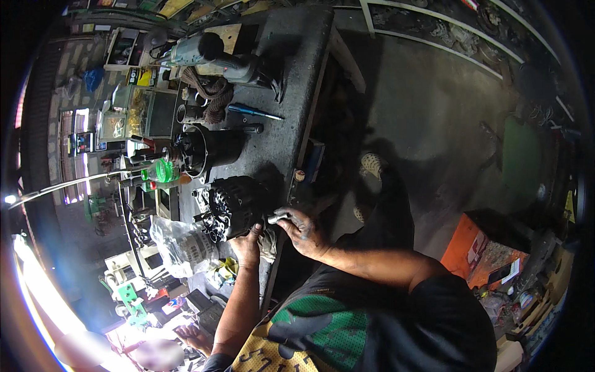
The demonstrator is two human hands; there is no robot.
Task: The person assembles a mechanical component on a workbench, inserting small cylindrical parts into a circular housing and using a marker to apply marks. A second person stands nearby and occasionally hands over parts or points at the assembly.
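Lower centre of frame: the person's torso in a dark shirt with a green mesh panel [328,332], forearms rising from it toward the workbench [291,80]. Left hand [246,247] at centre frame, fingers curled up against the lower side of a black alternator [232,204], touching it; a pale rag [268,243] lies just beside the wrist. Right hand [302,230] just right of the alternator at the bench edge, fingers drawn together around a small grey metal part [276,217]; exact kind of part too small to tell. The alternator sits on the dark bench top, centre-left of frame. Just above it: a black cylindrical motor housing [207,149]. Lower left of it: a clear plastic bag [180,245] with a ribbed part inside. Upper centre: a blue-handled screwdriver [251,111] lying flat, and a grey power tool [211,56] near the top. An orange box [474,248] on the floor, right of frame.
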